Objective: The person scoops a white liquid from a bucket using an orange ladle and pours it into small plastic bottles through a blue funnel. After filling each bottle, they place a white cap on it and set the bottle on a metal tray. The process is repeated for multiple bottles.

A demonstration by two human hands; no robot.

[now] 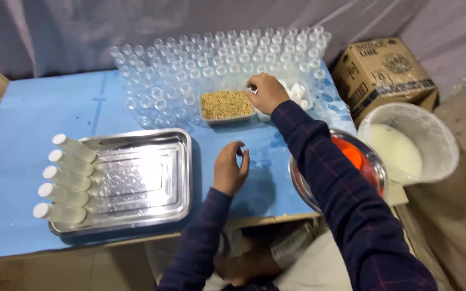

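Five capped vials on one steel tray; left hand loosely spread, right hand grip indiscernible beside one grain tub.

— Any packages or labels in sight?

— One: a brown cardboard box at the far right, just beyond the corner of the blue surface.

— Its shape?

— Squarish, sitting tilted, its top flaps shut. Dark printing shows on the top and on the side facing the camera, with a round emblem on the top.

— What's beside it?

— A white bucket stands just in front of it.

— Signs or screens?

— None.
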